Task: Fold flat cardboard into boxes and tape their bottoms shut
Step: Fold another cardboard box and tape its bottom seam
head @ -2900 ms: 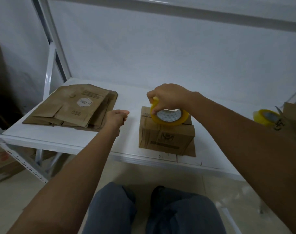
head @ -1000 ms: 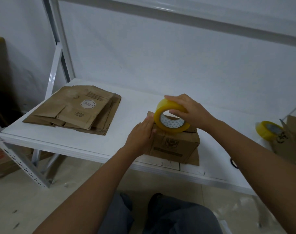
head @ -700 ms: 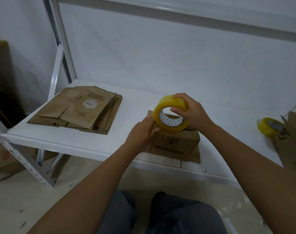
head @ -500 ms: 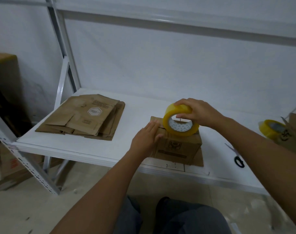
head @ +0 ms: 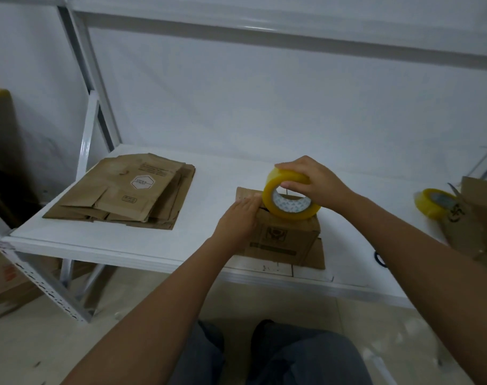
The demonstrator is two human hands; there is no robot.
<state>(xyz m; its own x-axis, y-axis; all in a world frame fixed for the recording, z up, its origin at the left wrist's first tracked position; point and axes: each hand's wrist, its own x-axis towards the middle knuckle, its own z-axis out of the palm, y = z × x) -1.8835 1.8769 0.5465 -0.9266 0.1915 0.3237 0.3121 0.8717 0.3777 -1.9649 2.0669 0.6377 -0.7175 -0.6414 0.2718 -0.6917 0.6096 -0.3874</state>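
Observation:
A small folded cardboard box [head: 284, 240] stands on the white shelf [head: 125, 243], near its front edge. My left hand [head: 238, 218] lies flat with straight fingers on the box's upper left corner. My right hand [head: 314, 182] grips a yellow tape roll [head: 288, 198] that stands on edge on top of the box, thumb at the inner ring. A stack of flat cardboard blanks [head: 123, 193] lies on the shelf's left part.
A second yellow tape roll [head: 433, 202] sits at the far right beside another cardboard piece [head: 475, 218]. Black scissor handles [head: 379, 258] peek out by my right forearm. White rack posts [head: 95, 107] rise at the left. My knees are below the shelf edge.
My left hand came from a fist beside the box onto its top left corner. The right hand has shifted the tape roll slightly right along the box top.

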